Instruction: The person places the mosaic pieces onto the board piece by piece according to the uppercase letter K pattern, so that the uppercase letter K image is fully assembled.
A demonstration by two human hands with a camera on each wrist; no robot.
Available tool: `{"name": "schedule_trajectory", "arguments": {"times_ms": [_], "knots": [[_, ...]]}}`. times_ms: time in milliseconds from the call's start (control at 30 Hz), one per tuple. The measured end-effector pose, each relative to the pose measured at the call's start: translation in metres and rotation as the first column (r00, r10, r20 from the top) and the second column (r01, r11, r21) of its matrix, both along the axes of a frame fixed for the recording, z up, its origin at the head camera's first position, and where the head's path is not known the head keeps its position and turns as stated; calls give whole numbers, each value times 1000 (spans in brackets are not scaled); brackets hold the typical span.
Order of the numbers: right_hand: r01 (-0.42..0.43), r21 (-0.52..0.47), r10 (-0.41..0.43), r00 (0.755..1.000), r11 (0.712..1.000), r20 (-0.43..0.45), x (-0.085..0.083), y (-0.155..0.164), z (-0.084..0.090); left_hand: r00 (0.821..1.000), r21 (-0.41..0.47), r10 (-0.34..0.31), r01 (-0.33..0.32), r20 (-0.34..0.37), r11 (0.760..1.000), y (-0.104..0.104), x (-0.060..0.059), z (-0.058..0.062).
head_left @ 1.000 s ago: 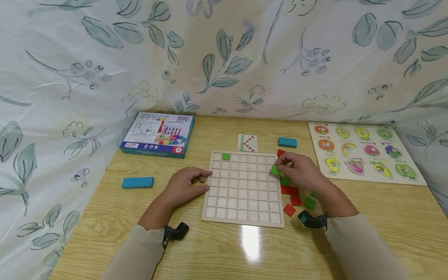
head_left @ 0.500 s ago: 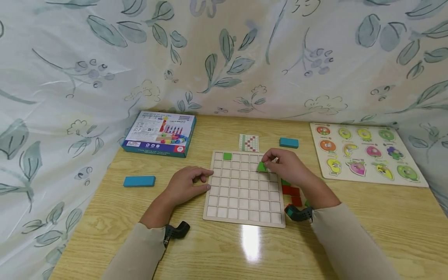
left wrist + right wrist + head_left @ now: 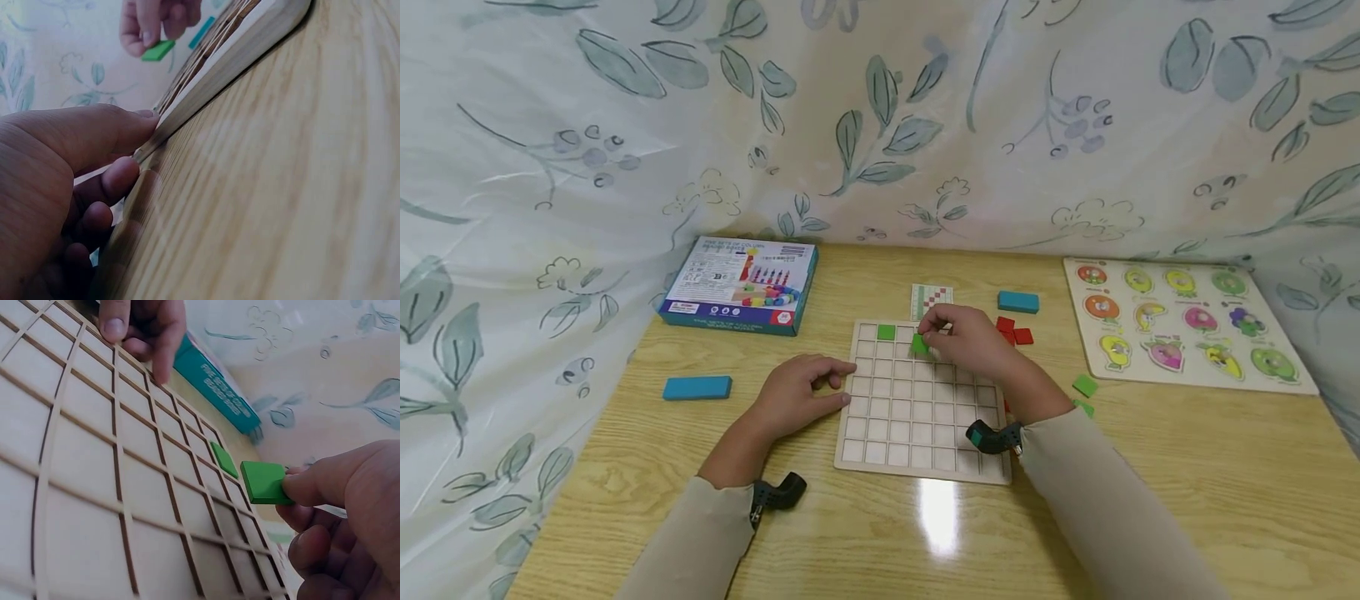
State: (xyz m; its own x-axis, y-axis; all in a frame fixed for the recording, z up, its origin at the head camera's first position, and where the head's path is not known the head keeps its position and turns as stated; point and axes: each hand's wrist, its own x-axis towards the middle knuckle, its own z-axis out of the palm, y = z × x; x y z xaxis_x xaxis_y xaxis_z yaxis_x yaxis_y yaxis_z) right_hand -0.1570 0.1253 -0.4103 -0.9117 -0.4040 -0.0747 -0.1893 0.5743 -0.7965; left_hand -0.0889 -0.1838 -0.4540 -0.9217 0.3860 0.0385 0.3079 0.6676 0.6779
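Right hand [image 3: 973, 342] pinches a green tile [image 3: 919, 344] between thumb and fingertips, held just above the top rows of the grid board [image 3: 917, 450]. Change over the last second: the hand has carried this tile from the board's right edge leftward across the top rows, so it now hangs just right of the green tile already seated [image 3: 886, 332] in the board's top row. The wrist view shows the held tile [image 3: 265, 482] tilted and clear of the cells, not yet seated; the seated one [image 3: 224, 460] lies flat beyond it. Judgement: placement is in hand, and the next cell to be filled is probably close to the seated tile. With the hand moved off, loose red tiles [image 3: 1013, 331] and green tiles [image 3: 1084, 386] show on the table [image 3: 1187, 467] right of the board. Left hand [image 3: 797, 397] stays at the board's left edge, fingers curled against the rim, thumb on top [image 3: 134, 125], steadying it. A small pattern card [image 3: 929, 297] lies just behind the board; its red-and-green print is too small to read. The box [image 3: 737, 286] behind-left of the board carries side lettering, partly legible in the right wrist view [image 3: 219, 387] as "FIVE SETS OF COLUMN BEADED"; the rest is unclear. Blue blocks lie left [image 3: 697, 387] and behind-right [image 3: 1018, 302] of the board. A fruit puzzle [image 3: 1180, 321] sits well right of it.
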Motion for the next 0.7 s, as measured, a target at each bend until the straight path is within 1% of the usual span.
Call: {"name": "schedule_trajectory", "arguments": {"times_ms": [200, 367, 700], "knots": [[-58, 2, 58, 998, 998, -27, -8, -21, -5, 1000, 5, -3, 3, -8, 1000, 0, -2, 0], [-90, 16, 90, 995, 996, -49, -11, -35, -10, 1000, 7, -4, 4, -12, 1000, 0, -2, -1], [-67, 38, 69, 996, 997, -49, -9, -48, -14, 1000, 0, -7, 7, -15, 1000, -1, -2, -2]]}}
